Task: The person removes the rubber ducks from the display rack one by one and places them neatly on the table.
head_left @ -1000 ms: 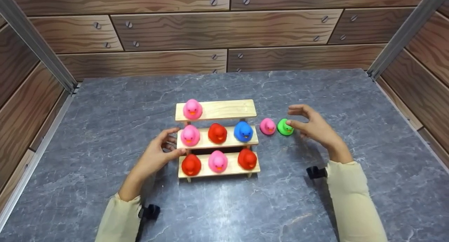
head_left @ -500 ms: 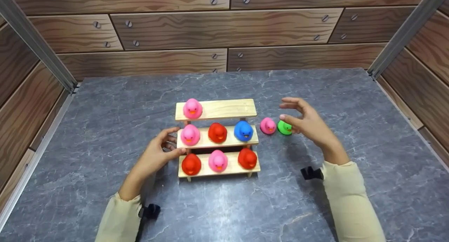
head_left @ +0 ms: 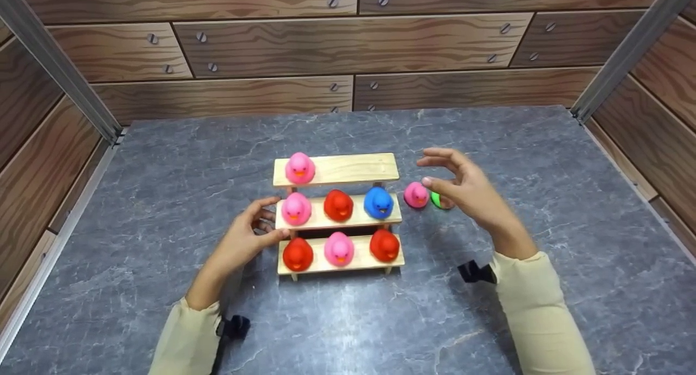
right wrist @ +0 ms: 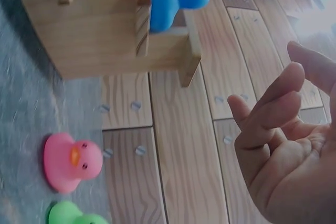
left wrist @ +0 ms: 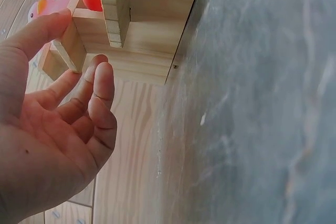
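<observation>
A three-tier wooden stand (head_left: 356,169) holds several rubber ducks. One pink duck (head_left: 300,168) sits at the left of the top tier. On the middle tier are a pink duck (head_left: 296,209), a red duck (head_left: 338,205) and a blue duck (head_left: 378,203). The bottom tier bears a red, a pink and another red duck. My left hand (head_left: 244,238) pinches the left end of the middle board between thumb and fingers. Holding nothing, my right hand (head_left: 468,189) hovers above a loose pink duck (head_left: 415,195) and partly covers a green duck (head_left: 436,199).
The stand rests on a grey marbled tabletop (head_left: 337,320). Wood-patterned walls (head_left: 272,46) enclose the back and sides, with metal posts (head_left: 614,60) in the corners. Both loose ducks stand on the tabletop just right of the stand.
My right hand has moved left from over the green duck toward the pink one, with its fingers spread apart. The left hand and the ducks have stayed in place.
</observation>
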The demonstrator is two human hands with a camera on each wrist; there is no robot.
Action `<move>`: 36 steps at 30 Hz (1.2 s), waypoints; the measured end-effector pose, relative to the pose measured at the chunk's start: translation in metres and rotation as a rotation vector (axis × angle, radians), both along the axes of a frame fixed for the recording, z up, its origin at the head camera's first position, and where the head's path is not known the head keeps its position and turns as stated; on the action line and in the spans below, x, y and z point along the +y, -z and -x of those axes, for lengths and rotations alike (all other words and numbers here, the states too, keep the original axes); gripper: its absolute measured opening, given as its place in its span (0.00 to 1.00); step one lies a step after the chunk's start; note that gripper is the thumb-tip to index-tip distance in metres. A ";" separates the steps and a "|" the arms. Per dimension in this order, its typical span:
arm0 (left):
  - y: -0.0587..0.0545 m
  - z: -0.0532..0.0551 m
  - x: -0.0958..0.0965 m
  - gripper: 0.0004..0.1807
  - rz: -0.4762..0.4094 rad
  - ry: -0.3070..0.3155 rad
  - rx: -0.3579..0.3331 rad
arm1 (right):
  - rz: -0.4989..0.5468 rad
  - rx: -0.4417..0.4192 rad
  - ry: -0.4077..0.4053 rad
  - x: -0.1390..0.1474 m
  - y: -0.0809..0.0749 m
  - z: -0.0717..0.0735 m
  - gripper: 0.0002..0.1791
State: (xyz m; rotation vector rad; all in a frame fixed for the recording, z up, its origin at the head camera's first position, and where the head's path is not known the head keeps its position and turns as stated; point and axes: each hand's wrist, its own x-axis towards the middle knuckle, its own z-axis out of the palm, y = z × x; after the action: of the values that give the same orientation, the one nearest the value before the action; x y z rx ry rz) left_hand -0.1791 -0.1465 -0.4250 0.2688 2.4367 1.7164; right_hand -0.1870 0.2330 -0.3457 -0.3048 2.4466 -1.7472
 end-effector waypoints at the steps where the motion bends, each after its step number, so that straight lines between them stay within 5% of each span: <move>1: 0.000 0.000 0.000 0.34 -0.001 -0.002 -0.001 | 0.008 0.002 -0.004 -0.002 -0.001 0.000 0.30; 21: 0.001 -0.001 -0.001 0.35 0.010 0.008 0.009 | 0.130 0.001 -0.083 -0.042 -0.006 -0.001 0.30; 36: 0.003 0.000 -0.001 0.35 0.006 0.010 0.013 | 0.115 -0.030 -0.120 -0.085 -0.018 0.003 0.27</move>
State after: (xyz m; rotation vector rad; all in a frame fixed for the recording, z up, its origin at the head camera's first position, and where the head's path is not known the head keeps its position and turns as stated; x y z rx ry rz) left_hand -0.1794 -0.1479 -0.4281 0.2916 2.4447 1.7081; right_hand -0.1901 0.1480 -0.3281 -0.4239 2.2612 -1.8304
